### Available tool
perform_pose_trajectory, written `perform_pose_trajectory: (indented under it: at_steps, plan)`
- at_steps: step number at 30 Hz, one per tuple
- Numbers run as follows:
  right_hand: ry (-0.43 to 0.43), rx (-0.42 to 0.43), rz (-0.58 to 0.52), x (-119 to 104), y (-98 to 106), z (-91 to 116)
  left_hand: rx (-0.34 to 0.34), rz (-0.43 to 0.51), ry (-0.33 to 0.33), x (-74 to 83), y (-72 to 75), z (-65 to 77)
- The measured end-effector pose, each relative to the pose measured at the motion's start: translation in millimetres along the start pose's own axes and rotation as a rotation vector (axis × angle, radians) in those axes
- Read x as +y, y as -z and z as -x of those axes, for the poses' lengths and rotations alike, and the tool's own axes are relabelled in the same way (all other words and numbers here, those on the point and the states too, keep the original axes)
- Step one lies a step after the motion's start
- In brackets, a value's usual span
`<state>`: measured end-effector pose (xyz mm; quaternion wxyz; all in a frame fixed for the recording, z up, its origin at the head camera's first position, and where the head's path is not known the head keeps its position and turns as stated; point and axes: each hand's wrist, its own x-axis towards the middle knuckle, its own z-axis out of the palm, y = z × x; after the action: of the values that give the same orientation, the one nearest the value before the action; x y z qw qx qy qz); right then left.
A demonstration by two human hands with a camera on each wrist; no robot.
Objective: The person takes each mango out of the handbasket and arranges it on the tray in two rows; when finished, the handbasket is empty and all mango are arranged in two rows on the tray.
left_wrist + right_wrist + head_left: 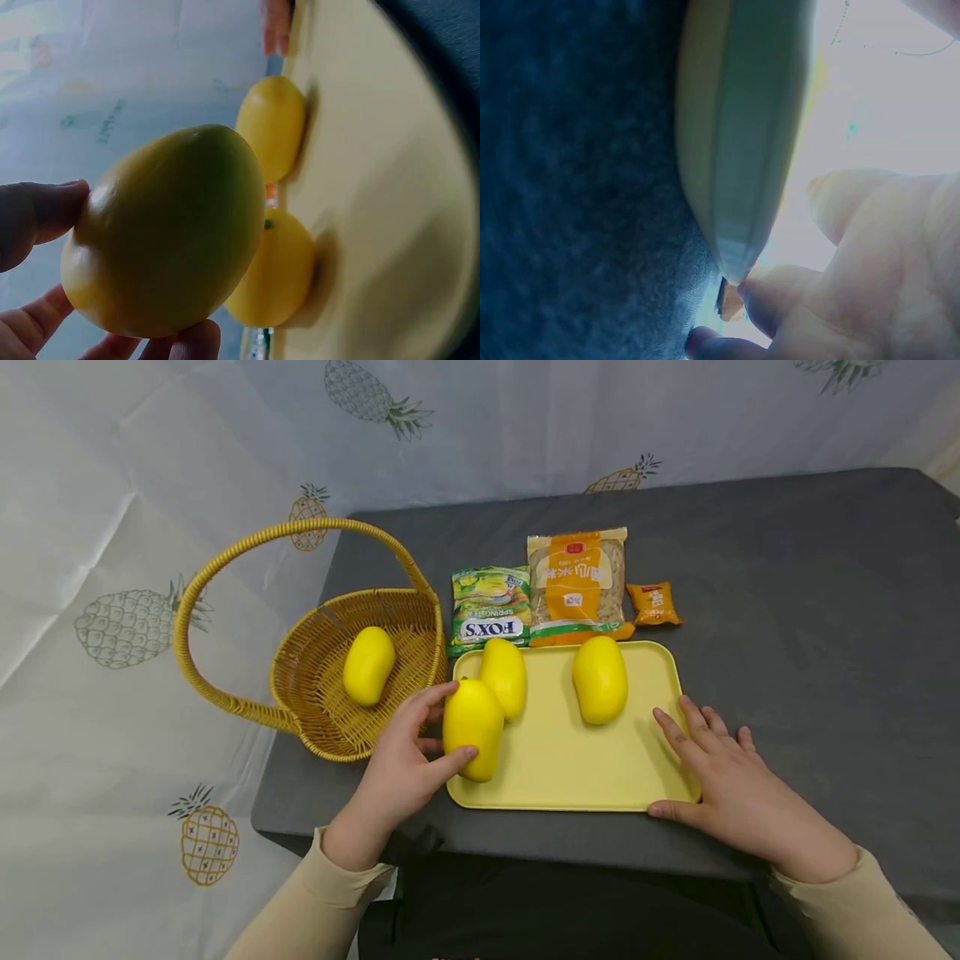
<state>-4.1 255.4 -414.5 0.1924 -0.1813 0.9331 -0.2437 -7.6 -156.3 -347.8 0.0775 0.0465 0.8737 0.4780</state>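
My left hand (405,756) grips a yellow mango (474,731), thumb on one side and fingers on the other, over the left end of a yellow tray (555,777). In the left wrist view the held mango (165,232) appears raised off the tray. Two more mangoes lie on the tray: one (504,677) just behind the held one, another (600,680) farther right. My right hand (727,785) rests at the tray's right edge with fingers spread, holding nothing. A woven basket (300,664) with a tall handle stands left of the tray, and a mango (369,666) lies inside it.
Behind the tray lie a green Fox's candy bag (491,602), an orange and clear food packet (576,581) and a small orange snack packet (654,603). The basket's handle (191,610) arches up at the left. A dark cloth covers the table (810,635).
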Motion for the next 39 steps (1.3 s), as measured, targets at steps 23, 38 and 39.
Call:
perform_pose_trajectory:
  at_steps: [23,38,39]
  plan:
    - [0.000,0.004,0.011,2,-1,-2,0.017,-0.120,0.052,-27.8,-21.1,14.2]
    - [0.005,0.000,0.017,2,0,-2,-0.007,-0.228,0.076,-35.4,-19.5,14.3]
    - [0.003,-0.001,0.018,2,0,-2,-0.014,-0.231,0.080,-36.2,-19.2,14.2]
